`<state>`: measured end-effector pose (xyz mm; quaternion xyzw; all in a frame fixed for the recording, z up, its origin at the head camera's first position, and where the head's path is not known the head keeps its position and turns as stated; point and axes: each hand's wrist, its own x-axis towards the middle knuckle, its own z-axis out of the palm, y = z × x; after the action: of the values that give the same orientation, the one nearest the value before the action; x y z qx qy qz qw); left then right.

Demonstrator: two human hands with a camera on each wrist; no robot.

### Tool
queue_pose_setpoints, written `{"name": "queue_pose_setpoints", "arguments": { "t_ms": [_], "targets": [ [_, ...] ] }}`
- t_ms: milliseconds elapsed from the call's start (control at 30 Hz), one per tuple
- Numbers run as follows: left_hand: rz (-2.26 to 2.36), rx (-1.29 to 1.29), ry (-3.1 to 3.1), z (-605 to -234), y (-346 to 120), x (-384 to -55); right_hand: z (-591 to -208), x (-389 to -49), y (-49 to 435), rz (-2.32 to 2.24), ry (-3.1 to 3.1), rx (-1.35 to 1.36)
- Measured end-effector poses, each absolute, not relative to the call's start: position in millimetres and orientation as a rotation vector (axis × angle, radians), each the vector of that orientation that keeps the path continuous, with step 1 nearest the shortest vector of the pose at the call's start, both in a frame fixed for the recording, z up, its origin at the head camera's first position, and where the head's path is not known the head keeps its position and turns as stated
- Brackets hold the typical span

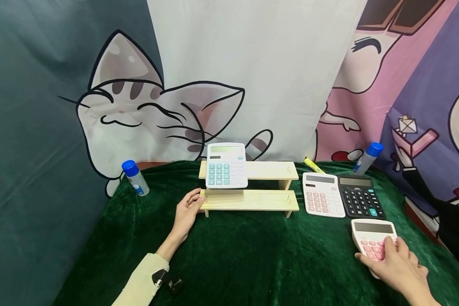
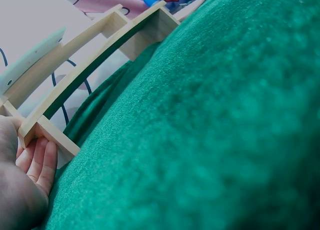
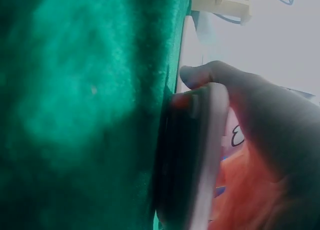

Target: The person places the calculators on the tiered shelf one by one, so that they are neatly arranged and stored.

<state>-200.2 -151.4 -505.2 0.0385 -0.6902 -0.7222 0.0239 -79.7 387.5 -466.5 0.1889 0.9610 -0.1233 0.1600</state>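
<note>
A two-step wooden shelf (image 1: 252, 200) stands mid-table, with a white calculator with blue keys (image 1: 227, 165) leaning on its upper step at the left. My left hand (image 1: 186, 213) grips the left end of the lower step; in the left wrist view its fingers (image 2: 40, 162) curl beneath the wood. Over at the right, my right hand (image 1: 401, 267) holds a white calculator with pink keys (image 1: 374, 228), thumb at its left edge and fingers over its keys. In the right wrist view this calculator (image 3: 216, 140) stands edge-on beside the cloth, blurred.
Behind the right hand lie a white calculator with pale pink keys (image 1: 323, 194) and a black calculator (image 1: 361, 197), side by side. A yellow marker (image 1: 313, 165) lies behind them. Blue-capped bottles stand at left (image 1: 136, 178) and right (image 1: 367, 159). Green velvet cloth (image 1: 252, 255) covers the table.
</note>
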Motion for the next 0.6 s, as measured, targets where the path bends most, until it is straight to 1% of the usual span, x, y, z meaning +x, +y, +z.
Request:
{"name": "queue_pose_setpoints", "arguments": {
  "t_ms": [33,233,600],
  "targets": [
    [-2.247,0.128,-2.136,-501,-151,-198,-466,-80,387,-0.345,2.746,0.547],
    [-2.233,0.140,-2.152,-501,-152,-198,-463,-86,384,-0.364,2.787,0.527],
    [-2.241,0.127,-2.116,-505,-151,-200,-446,-108,363,-0.395,3.034,0.311]
  ]
}}
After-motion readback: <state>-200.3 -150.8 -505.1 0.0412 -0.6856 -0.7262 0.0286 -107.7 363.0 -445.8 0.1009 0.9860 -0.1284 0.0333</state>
